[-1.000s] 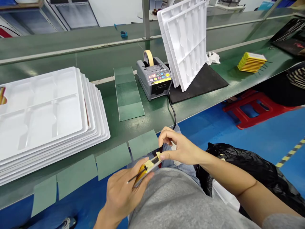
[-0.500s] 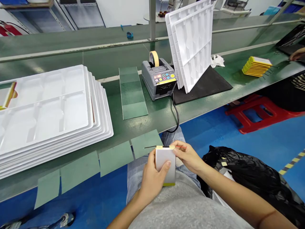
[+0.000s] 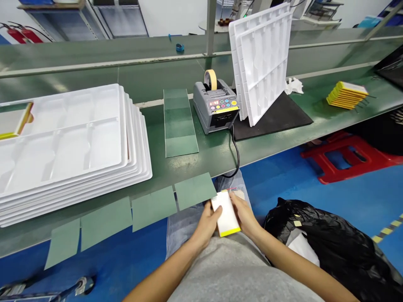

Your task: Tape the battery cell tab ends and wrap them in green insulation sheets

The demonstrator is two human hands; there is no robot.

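Note:
Over my lap I hold a flat silvery-white battery pack [image 3: 225,216] with yellow edging along its bottom and top. My left hand [image 3: 206,222] grips its left side, thumb across the front face. My right hand [image 3: 244,214] is closed on the right edge near the top corner, with its fingertips partly hidden. A thin red lead shows at the pack's top. Just left of the pack, several green sheets, one of them a green sheet [image 3: 193,192], hang off the bench edge.
A tape dispenser [image 3: 217,107] with a yellow roll stands on the green bench. Stacked white trays [image 3: 103,142] lie left; upright white trays [image 3: 264,63] lean on a black mat [image 3: 277,121]. More battery packs [image 3: 346,96] are stacked right. A black bag [image 3: 340,247] sits on the floor.
The battery pack has tilted, its lower end swinging right. My right hand has moved from the red lead at the top to the pack's right edge. Another person's hand at far right has left view.

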